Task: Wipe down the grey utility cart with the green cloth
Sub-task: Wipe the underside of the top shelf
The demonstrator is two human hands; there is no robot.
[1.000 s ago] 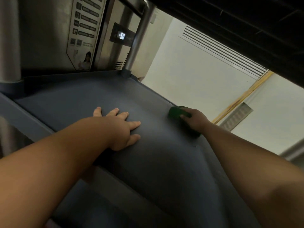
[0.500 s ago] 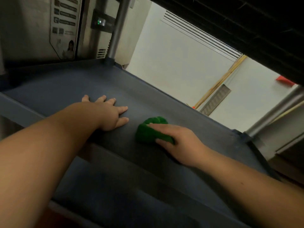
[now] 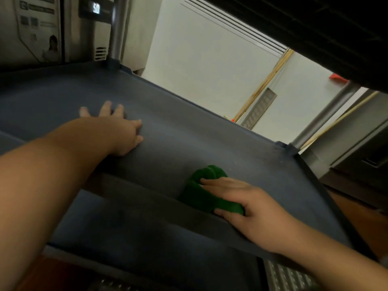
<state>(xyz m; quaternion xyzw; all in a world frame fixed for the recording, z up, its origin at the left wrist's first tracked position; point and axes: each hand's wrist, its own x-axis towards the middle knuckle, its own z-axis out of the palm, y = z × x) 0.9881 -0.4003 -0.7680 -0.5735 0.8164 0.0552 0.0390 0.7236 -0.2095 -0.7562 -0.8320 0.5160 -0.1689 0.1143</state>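
Note:
I look into a shelf of the grey utility cart (image 3: 210,131), under the dark shelf above. My left hand (image 3: 119,131) lies flat on the shelf surface with fingers spread. The bunched green cloth (image 3: 201,192) sits at the shelf's near edge, at the front lip. My right hand (image 3: 247,204) holds it there, fingers laid over its top and thumb tucked under its near side. Part of the cloth is hidden under my palm.
A stainless appliance (image 3: 52,28) with a lit display stands behind the cart at the top left. Metal cart posts rise at the back corner (image 3: 116,30) and at the right (image 3: 327,114). A lower cart shelf (image 3: 126,238) shows below. Beyond lies pale floor with a wooden stick (image 3: 266,80).
My right hand has dragged the green cloth from the shelf's far edge across to the near front lip. The left hand stays pressed on the shelf; the view has shifted.

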